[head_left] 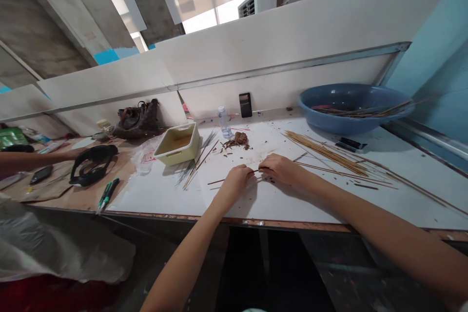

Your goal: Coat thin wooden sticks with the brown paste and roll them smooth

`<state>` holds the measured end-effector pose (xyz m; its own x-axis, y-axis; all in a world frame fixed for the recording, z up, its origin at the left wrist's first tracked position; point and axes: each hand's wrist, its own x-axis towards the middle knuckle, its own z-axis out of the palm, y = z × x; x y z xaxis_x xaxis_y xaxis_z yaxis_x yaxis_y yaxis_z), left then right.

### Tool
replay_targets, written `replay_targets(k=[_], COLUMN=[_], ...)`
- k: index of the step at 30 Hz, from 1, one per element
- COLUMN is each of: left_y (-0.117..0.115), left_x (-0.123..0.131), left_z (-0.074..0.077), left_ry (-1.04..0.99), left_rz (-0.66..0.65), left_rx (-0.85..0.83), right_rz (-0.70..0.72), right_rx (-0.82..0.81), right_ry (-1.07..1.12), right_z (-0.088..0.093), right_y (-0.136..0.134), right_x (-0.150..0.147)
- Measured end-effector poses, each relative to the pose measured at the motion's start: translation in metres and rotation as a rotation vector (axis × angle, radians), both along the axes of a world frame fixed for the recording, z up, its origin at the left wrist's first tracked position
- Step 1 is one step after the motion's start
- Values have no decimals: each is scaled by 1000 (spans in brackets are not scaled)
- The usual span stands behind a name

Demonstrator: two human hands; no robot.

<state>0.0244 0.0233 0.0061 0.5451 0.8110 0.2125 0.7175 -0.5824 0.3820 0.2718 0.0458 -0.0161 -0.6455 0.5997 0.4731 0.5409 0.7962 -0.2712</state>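
A thin dark brown stick [216,183] runs through both my hands, low over the white table surface. My left hand [238,179] is closed around it, and one end sticks out to the left. Just right of it, my right hand [277,166] grips the stick too, fingers bent down over it. A short length shows between the hands. Beyond them lies a brown clay-like lump [240,139] with crumbs and small broken pieces around it. To the right is a bundle of tan sticks [325,151], with longer brown sticks beside it.
A blue basin [347,122] holding sticks stands at the back right, near a small black packet [350,144]. A clear bottle [224,124] and a black phone [245,105] are at the back. Left are a yellow tub [177,157], headphones [93,168], green-black cutters [107,195] and another person's arm [36,158].
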Motion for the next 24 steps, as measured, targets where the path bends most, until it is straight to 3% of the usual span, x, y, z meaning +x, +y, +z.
replay_targets(k=[13,18,24], left_y=[2,6,6], left_x=[0,-8,-14], left_z=[5,3,1], left_ry=[59,83,81], left_rz=[39,99,150], left_rx=[14,43,58], right_rz=[33,-37,-305], right_rx=[-30,-51,-75], right_ry=[-10,-11,-8], right_z=[-5,-4,4], right_y=[10,28,45], right_x=[14,53,107])
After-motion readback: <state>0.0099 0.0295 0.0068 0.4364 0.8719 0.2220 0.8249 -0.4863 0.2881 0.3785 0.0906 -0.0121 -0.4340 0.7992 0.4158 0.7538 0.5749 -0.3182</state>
